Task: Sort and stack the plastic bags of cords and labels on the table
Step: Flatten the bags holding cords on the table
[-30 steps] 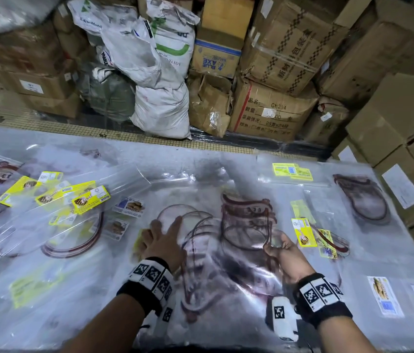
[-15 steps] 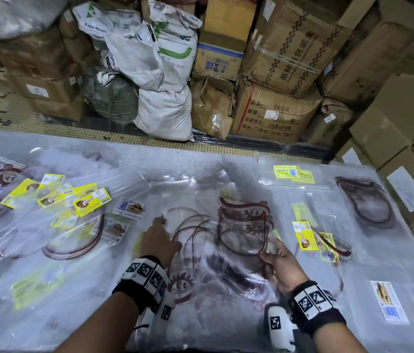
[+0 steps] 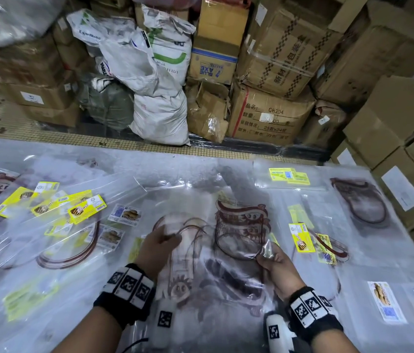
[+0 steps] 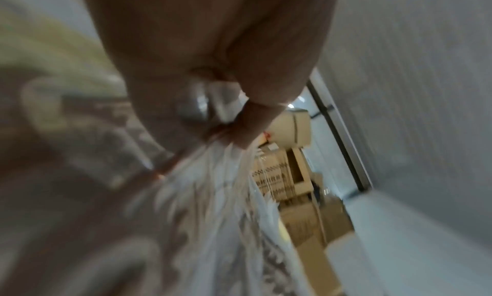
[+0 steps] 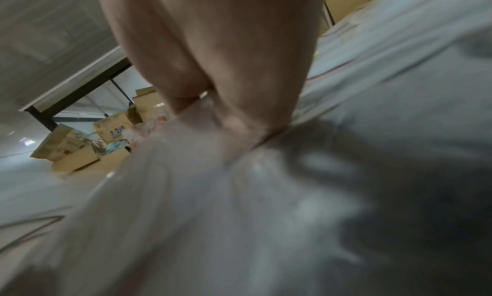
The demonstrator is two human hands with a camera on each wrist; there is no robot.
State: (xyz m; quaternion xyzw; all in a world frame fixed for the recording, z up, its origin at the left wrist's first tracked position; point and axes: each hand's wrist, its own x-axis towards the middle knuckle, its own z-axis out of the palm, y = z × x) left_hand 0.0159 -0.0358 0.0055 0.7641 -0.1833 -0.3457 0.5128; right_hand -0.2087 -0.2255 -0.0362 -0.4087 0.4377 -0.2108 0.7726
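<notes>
A clear plastic bag with brown printed rings (image 3: pixel 231 240) lies crumpled in the middle of the table, between my two hands. My left hand (image 3: pixel 159 242) pinches its left edge; the left wrist view shows the bag's film (image 4: pixel 213 111) bunched between thumb and fingers. My right hand (image 3: pixel 268 258) pinches the bag's right corner, and in the right wrist view the bag's film (image 5: pixel 213 174) fans out below the fingertips. More clear bags with yellow labels (image 3: pixel 86 207) and brown cords (image 3: pixel 71 256) lie overlapped at the left.
Bags with yellow labels (image 3: pixel 301 236) and a brown ring (image 3: pixel 361 202) lie at the right. Small picture labels (image 3: pixel 385 301) sit at the near right. Beyond the table's far edge (image 3: pixel 150 146) stand white sacks (image 3: pixel 160 118) and cardboard boxes (image 3: pixel 269 118).
My left hand went from lying flat on the bags to pinching the middle bag's edge. My right hand has drawn nearer and taken a pinch on its corner. The bag has crumpled upward.
</notes>
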